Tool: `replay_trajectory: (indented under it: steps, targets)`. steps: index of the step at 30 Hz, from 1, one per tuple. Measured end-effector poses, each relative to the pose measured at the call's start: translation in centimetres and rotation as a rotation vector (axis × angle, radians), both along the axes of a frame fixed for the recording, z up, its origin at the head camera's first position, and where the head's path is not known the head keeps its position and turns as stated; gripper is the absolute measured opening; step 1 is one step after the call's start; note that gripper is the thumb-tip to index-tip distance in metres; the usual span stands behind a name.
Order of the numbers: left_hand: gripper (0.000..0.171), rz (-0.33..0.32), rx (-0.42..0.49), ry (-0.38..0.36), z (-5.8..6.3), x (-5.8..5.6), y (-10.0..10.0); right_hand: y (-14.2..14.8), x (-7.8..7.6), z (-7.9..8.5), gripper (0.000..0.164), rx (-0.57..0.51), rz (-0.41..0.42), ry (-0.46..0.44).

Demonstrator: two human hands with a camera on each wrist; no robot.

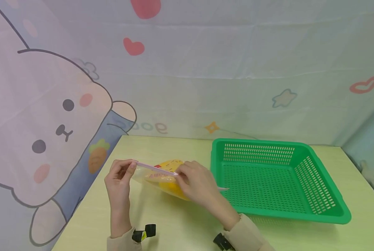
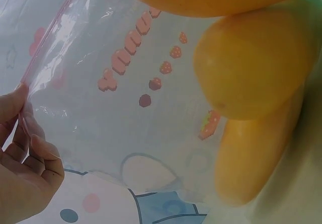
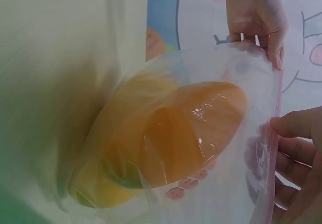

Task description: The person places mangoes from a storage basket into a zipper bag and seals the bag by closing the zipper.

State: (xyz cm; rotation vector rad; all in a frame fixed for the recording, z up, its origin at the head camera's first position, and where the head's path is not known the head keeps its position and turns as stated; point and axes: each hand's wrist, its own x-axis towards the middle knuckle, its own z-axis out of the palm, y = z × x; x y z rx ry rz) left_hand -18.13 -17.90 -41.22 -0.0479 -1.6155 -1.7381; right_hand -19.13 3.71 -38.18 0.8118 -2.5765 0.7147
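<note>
A clear zip-seal bag (image 1: 147,176) with pink and strawberry prints hangs by its pink top strip. Inside are yellow-orange, mango-like fruits (image 2: 251,65), three of them showing in the left wrist view. My left hand (image 1: 119,184) pinches one end of the strip between thumb and fingers. Farther along the same strip, my right hand (image 1: 197,183) pinches it with the thumb on one face and the fingers on the other. In the right wrist view the fruit (image 3: 196,128) lies low in the bag, away from the strip. Whether the seal is fully closed cannot be told.
To the right of the hands a green plastic basket (image 1: 281,215) with slotted walls stands on the pale yellow table (image 1: 90,223). Behind the table hangs a printed cloth (image 1: 199,94) with a bear and hearts. The strip's far end reaches the basket's left side in the head view.
</note>
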Motion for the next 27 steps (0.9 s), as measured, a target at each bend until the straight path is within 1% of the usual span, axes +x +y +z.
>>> replay_trajectory:
  steps: [8,14,27]
  targets:
    - [0.016,-0.008,0.000,0.022,-0.1,-0.1,0.0,0.2,0.1,-0.4,0.008,-0.029,-0.006,0.041]
    - [0.015,-0.001,-0.011,0.016,-0.1,-0.1,0.1,0.3,0.0,-0.7,0.009,-0.035,-0.003,0.092]
    - [0.016,-0.003,0.000,-0.004,-0.1,-0.1,0.1,0.6,0.0,-1.1,0.007,-0.051,0.016,0.161]
